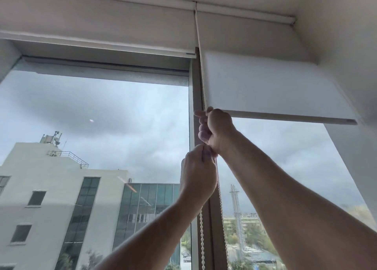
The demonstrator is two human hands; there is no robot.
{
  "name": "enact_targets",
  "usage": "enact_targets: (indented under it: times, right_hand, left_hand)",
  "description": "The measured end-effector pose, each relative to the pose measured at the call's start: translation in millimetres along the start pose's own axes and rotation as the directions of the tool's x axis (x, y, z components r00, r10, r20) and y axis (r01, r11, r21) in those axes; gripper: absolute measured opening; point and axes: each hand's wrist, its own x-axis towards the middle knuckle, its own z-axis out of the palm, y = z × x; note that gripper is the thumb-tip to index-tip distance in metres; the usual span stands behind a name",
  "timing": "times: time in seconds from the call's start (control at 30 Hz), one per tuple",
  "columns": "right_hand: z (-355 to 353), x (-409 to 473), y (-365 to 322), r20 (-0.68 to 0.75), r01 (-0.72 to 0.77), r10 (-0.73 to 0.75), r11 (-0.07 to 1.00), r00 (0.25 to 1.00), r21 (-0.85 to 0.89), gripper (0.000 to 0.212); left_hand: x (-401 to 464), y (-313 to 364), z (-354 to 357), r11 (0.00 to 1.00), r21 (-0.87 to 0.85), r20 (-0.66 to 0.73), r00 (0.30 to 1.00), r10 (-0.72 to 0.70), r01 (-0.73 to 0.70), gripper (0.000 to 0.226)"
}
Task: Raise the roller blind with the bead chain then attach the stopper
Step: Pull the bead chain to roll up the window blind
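A white roller blind (271, 86) hangs over the right window pane, its bottom bar (293, 117) high up near the top. The white bead chain (202, 73) runs down from the roller beside the grey window post. My right hand (216, 130) is fisted around the chain just under the blind's left corner. Directly below it, my left hand (199, 175) grips the chain too, touching the right wrist. Two strands of chain (202, 239) hang down below the left hand. No stopper is visible; the fists hide whatever lies inside them.
A second roller blind (98, 29) on the left pane is rolled almost fully up. The grey window post (195, 98) stands between the panes. A white wall (350, 55) closes in on the right. Buildings and a cloudy sky lie beyond the glass.
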Motion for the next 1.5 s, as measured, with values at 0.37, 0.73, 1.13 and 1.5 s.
enact_targets:
  times: [0.37,0.73,1.13,1.5]
  right_hand:
    - [14.5,-15.6,3.3,-0.028,0.354,-0.393,0.854,0.919,-0.382,0.039]
    - [-10.7,-52.0,26.7,0.072,0.417,-0.435,0.785,0.898,-0.459,0.053]
    - [-40.7,-68.8,63.1,0.099,0.420,-0.423,0.792,0.901,-0.442,0.053]
    - [-73.5,-89.1,95.2,0.186,0.201,-0.147,0.927,0.971,-0.316,0.055]
  left_hand:
    - [5.6,5.0,-34.3,0.999,-0.052,0.134,0.991,0.019,-0.012,0.038]
    - [60.9,66.0,-45.5,0.968,-0.213,0.128,0.986,-0.105,0.131,0.049]
    - [42.5,56.1,-18.7,0.945,-0.215,0.128,0.966,-0.223,0.246,0.024]
    - [2.2,8.4,-10.5,0.961,-0.145,0.156,0.965,-0.213,0.235,0.013]
